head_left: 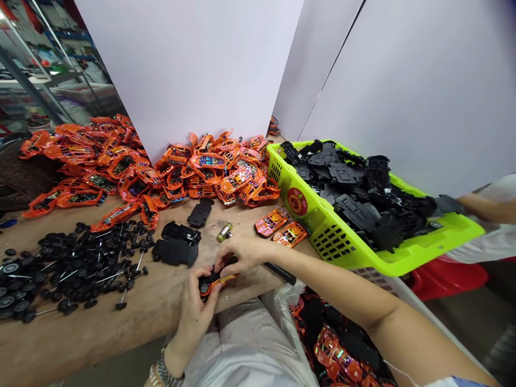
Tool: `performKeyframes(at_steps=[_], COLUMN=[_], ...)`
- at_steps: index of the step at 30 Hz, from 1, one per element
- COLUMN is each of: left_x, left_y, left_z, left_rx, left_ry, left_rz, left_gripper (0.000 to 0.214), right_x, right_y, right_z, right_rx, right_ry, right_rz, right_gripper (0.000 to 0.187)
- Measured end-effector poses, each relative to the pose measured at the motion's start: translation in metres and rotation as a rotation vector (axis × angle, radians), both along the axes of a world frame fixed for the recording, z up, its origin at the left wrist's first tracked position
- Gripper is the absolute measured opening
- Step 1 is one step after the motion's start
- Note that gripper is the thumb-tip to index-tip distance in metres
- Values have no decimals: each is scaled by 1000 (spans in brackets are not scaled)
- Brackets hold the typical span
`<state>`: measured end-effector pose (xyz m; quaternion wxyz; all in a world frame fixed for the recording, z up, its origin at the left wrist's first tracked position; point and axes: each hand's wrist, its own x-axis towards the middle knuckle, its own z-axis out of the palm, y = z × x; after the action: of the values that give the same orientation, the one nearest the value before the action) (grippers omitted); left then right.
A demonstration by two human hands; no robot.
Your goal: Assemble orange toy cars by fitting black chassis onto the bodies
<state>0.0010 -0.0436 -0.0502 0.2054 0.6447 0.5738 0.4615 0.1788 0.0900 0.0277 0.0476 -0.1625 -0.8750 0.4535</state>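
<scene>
Near the table's front edge, my left hand (193, 306) is closed around a small toy car (221, 281) with an orange body and black underside. My right hand (242, 255) reaches in from the right, its fingers closed on the car's far end and partly hiding it. Just beyond that hand lies a small yellowish part (224, 231). Black car chassis (176, 251) rest to the left of it. Two orange car bodies (289, 233) sit side by side to the right.
Orange car bodies (226, 166) are heaped against a pale panel (189, 64). At the left lies a pile of black wheels on axles (80, 263). A green basket (322, 226) holds black chassis; another person's arm (487, 201) reaches toward it. Below, a lined bin contains orange cars (336, 355).
</scene>
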Motion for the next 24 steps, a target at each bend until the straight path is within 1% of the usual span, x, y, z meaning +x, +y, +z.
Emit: performKeyframes(at_steps=[6,9,12,15,20,24], left_x=[0,0,0,0,-1,-2], left_y=[-2,-3,-3,-3,-3,-1], left_z=[-4,-5,-6,-6,-5,-4], left_rx=[-34,-61,-69,-56,-61,-91], left_ry=[-15,-28,-34,-31,-31,-47], left_rz=[23,33,32,29,32,26], left_gripper=[22,24,25,24,24,25], right_x=[-12,-20,-32,-44,-61,-77], right_y=[-10,-10,-10,-8,-5,-6], right_z=[7,16,26,34,46,54], right_rx=[158,181,199,272,448,505], right_ry=[-48,-118,-232,-347,-456,-543], right_rz=[-33,-43,-31,12,120,238], right_gripper=[14,11,9,8,9,12])
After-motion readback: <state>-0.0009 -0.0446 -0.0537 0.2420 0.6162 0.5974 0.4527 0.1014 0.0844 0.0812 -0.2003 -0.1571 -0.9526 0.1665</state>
